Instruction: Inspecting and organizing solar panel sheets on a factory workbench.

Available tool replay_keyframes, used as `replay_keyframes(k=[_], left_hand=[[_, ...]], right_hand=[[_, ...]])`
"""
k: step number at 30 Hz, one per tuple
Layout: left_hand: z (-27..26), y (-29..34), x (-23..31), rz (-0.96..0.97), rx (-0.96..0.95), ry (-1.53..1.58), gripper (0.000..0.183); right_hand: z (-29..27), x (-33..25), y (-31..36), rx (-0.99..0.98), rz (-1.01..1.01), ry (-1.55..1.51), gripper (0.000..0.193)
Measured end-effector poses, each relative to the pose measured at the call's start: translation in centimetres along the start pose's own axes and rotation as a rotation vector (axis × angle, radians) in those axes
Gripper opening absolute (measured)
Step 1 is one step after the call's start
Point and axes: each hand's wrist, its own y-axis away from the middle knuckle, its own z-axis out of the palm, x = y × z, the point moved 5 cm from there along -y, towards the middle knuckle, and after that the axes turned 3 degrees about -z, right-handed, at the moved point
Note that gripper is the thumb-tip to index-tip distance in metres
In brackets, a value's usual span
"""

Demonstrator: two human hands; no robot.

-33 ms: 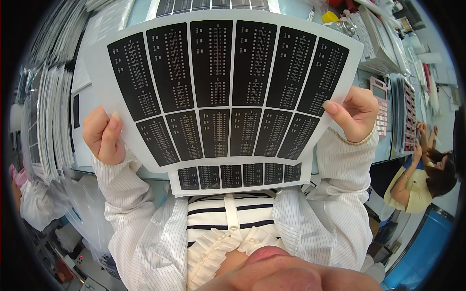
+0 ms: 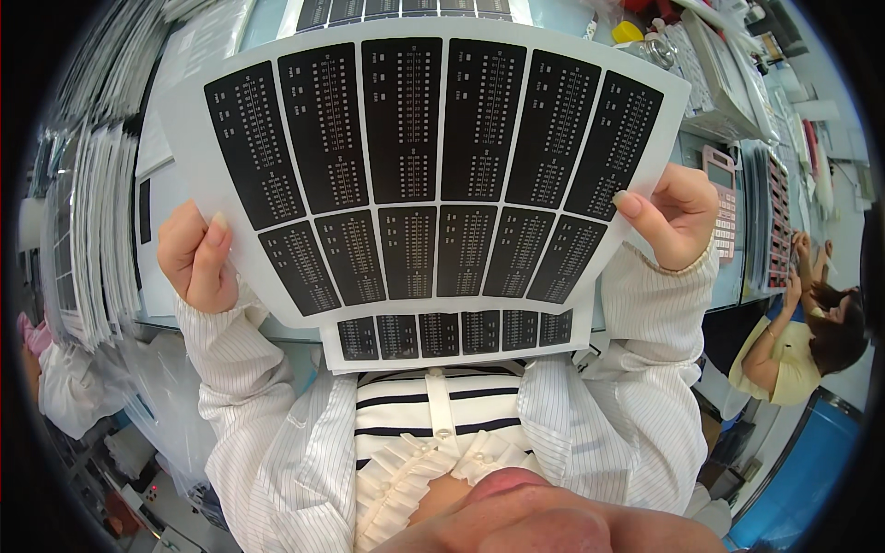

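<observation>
A large white sheet printed with two rows of black label panels (image 2: 406, 205) is held up in front of me, bowed slightly. My left hand (image 2: 198, 258) pinches its left edge, the thumb on the near face. On the opposite edge my right hand (image 2: 673, 217) grips the sheet the same way, thumb in front and fingers curled behind. Beneath it, close to my body, lies a stack of similar printed sheets (image 2: 459, 358), mostly covered by the held one. Part of another printed sheet (image 2: 392, 11) shows beyond the top edge.
Tall piles of sheets in clear sleeves (image 2: 97, 221) stand at the left. On the right are a pink calculator (image 2: 724, 207), a stack of folders (image 2: 765, 221), a glass jar (image 2: 656, 53) and a yellow cap (image 2: 627, 32). A co-worker in yellow (image 2: 784, 359) sits at far right.
</observation>
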Motion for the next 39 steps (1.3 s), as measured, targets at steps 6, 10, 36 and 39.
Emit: replay_keyframes(k=[6,10,36,39], left_hand=[[0.07,-0.16,0.5,0.018,-0.025,0.012,0.023],[0.12,-0.17,0.42,0.013,-0.037,0.007,0.023],[0.28,-0.16,0.2,-0.011,-0.013,0.001,0.027],[0.32,-0.11,0.09,0.018,-0.012,-0.006,0.028]], right_hand=[[0.02,0.14,-0.04,0.025,0.012,0.001,0.011],[-0.02,0.12,-0.11,0.06,0.009,-0.011,0.013],[0.14,0.19,-0.04,-0.016,-0.004,-0.001,0.009],[0.06,0.19,0.01,-0.017,-0.004,-0.002,0.01]])
